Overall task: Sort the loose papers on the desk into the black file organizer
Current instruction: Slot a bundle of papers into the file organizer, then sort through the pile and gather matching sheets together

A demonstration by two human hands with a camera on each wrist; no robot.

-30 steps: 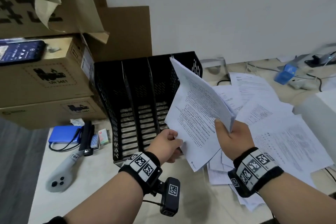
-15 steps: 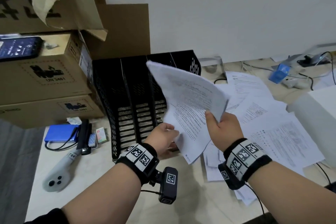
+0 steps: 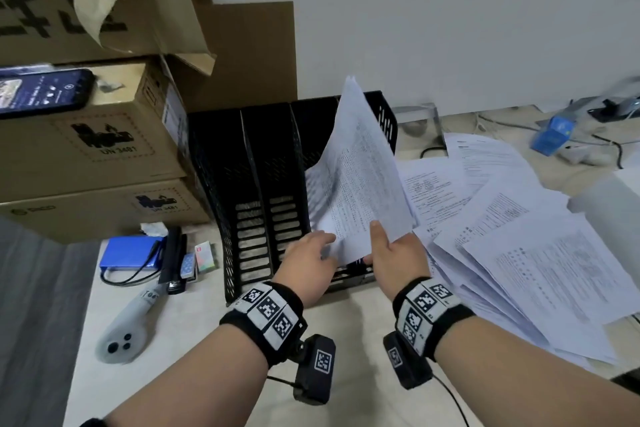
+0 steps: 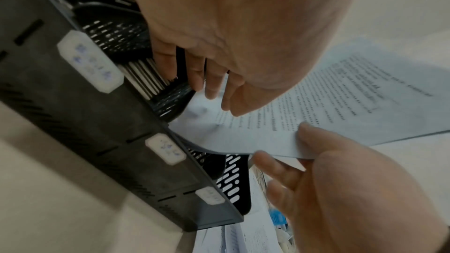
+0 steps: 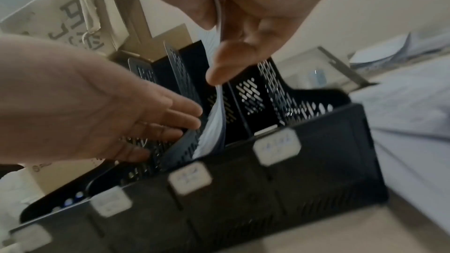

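While standing on edge in the third slot from the left of the black file organizer (image 3: 263,184), a bundle of printed sheets (image 3: 363,177) leans to the right, lower edge down inside the slot, top corner rising above the organizer's far wall. Pinched at the near lower corner by the right hand (image 3: 394,253): thumb on the printed face, fingers curled behind (seam of the grip plain in the right wrist view, white edges running between thumb and fingers (image 5: 226,61)). Left hand (image 3: 308,263) spread just left of the bundle, fingers straight and apart, tips against the perforated divider and the sheets' near edge, gripping nothing (image 4: 209,76). Two leftmost slots showing only slotted floor. Small pale label tabs (image 5: 190,180) along the organizer's near front lip. To the right of the organizer, loose papers (image 3: 519,229) fanned in an overlapping heap across the desk (image 3: 180,340). To the left, stacked cardboard boxes (image 3: 90,156) with a lit phone (image 3: 41,90) on top; nearer, a blue power bank (image 3: 131,253), a black stapler (image 3: 175,260) and a grey handheld controller (image 3: 128,333). Far right, a blue item among cables, too blurred to name.
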